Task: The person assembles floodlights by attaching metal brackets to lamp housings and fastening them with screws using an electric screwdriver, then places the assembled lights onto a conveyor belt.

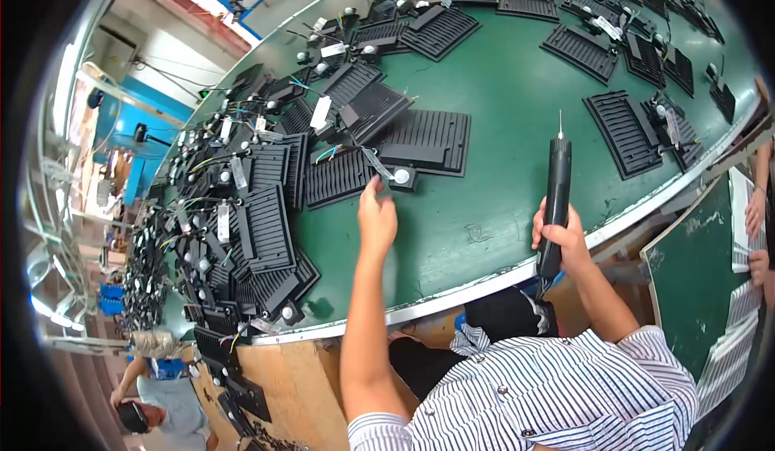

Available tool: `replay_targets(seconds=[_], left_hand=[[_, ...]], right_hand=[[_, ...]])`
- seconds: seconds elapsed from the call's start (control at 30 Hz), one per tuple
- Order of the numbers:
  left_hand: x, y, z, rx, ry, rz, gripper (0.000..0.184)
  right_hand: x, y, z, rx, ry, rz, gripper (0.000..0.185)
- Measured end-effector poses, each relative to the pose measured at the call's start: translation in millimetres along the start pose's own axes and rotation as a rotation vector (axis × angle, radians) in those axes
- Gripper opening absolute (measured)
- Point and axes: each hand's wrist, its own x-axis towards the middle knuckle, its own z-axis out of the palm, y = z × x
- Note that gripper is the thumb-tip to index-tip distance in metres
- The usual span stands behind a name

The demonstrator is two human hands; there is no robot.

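My right hand [563, 237] is wrapped round a black electric screwdriver [558, 178], held upright with its thin bit pointing to the far side of the table. My left hand [376, 219] reaches forward, its index finger stretched out and thumb apart, with nothing visible in it. Its fingertips are close to a black finned lamp housing [343, 178] and a small box with a white dome sensor [401, 177]; whether they touch cannot be made out. Another finned housing [436, 132] lies just behind, and a tilted one [373, 114] rests on its left edge.
Many black finned housings with wires and labels crowd the left and far sides of the green table [500, 112]. A housing [623, 134] lies at the right. A person [165, 407] is at lower left; another person's hands [756, 213] are beside white strips [731, 342] at right.
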Motion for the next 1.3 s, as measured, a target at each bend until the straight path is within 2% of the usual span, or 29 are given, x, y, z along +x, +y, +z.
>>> replay_targets(seconds=[0.07,0.1,0.2,0.23,0.27,0.33,0.37,0.4,0.47,0.53,0.6,0.67,0.73,0.8,0.87,0.93,1.0,1.07,1.1,1.13,1.2,1.3], left_hand=[[18.4,-2.9,24.1,0.166,0.243,0.117,0.039],[25.7,-1.7,28.4,0.082,0.326,0.159,0.034],[68.1,-38.7,25.8,-0.069,0.29,0.104,0.027],[67.8,-20.0,23.2,-0.144,0.19,0.05,0.025],[64.3,-2.0,19.9,0.284,0.285,0.184,0.026],[74.6,7.7,17.4,0.467,0.227,0.073,0.023],[74.2,12.4,19.4,0.407,0.258,0.043,0.02],[70.8,12.8,20.8,0.356,0.301,0.226,0.016],[65.7,5.5,29.9,0.316,0.285,0.237,0.022],[46.4,10.7,40.9,0.065,0.376,0.311,0.016],[4.7,35.5,34.3,-0.104,0.415,0.189,0.016],[-31.1,33.6,6.6,-0.003,0.466,0.25,0.017],[-64.7,28.8,-35.9,-0.24,0.491,0.262,0.021],[-111.5,29.6,-90.6,-0.068,0.528,0.266,0.025],[-158.9,10.6,-144.0,-0.049,0.602,0.413,0.026],[-208.2,-7.1,-190.3,-0.121,0.732,0.396,0.025],[-258.5,-23.6,-234.5,-0.035,0.83,0.343,0.026],[-304.7,-45.5,-278.4,0.026,0.819,0.361,0.029],[-321.6,-42.7,-286.3,-0.032,0.857,0.328,0.031],[-334.5,-41.0,-293.8,0.064,0.855,0.263,0.033],[-359.2,-63.0,-305.3,0.053,0.869,0.215,0.033],[-370.9,-100.6,-307.3,0.064,0.958,0.069,0.025]], right_hand=[[0.5,0.2,-4.0,0.037,-0.068,0.026,0.039],[-0.4,1.0,-4.0,0.025,-0.079,0.028,0.039],[1.1,0.4,-1.6,-0.004,-0.119,0.034,0.041],[0.1,0.8,-1.9,-0.029,-0.132,0.031,0.041],[0.3,1.0,-2.2,-0.055,-0.143,0.025,0.042],[1.4,3.5,-3.4,-0.07,-0.152,0.026,0.048],[2.1,3.7,-4.5,-0.078,-0.157,0.029,0.047],[2.7,3.3,-4.9,-0.085,-0.159,0.032,0.047],[3.2,1.5,-2.5,-0.082,-0.144,0.025,0.046],[1.8,-0.6,-2.0,-0.072,-0.112,0.025,0.047],[2.3,0.4,-4.3,-0.088,-0.101,0.003,0.047],[1.9,-3.3,-2.2,-0.059,-0.092,0.002,0.043],[0.7,-2.7,-2.7,-0.108,-0.074,-0.025,0.045],[-2.3,6.3,-4.1,-0.171,-0.078,-0.044,0.046],[-3.5,20.3,-9.1,-0.178,-0.139,-0.105,0.05],[-9.7,16.2,4.8,-0.159,-0.265,-0.107,0.055],[-19.7,23.3,24.3,-0.163,-0.421,-0.104,0.06],[-32.7,25.5,57.1,-0.143,-0.544,-0.021,0.06],[-38.4,29.0,70.5,-0.146,-0.583,0.007,0.059],[-35.9,27.5,77.3,-0.141,-0.61,0.035,0.059],[-38.6,35.5,103.8,-0.196,-0.681,0.039,0.057],[-41.5,52.5,127.5,-0.203,-0.747,0.106,0.055]])
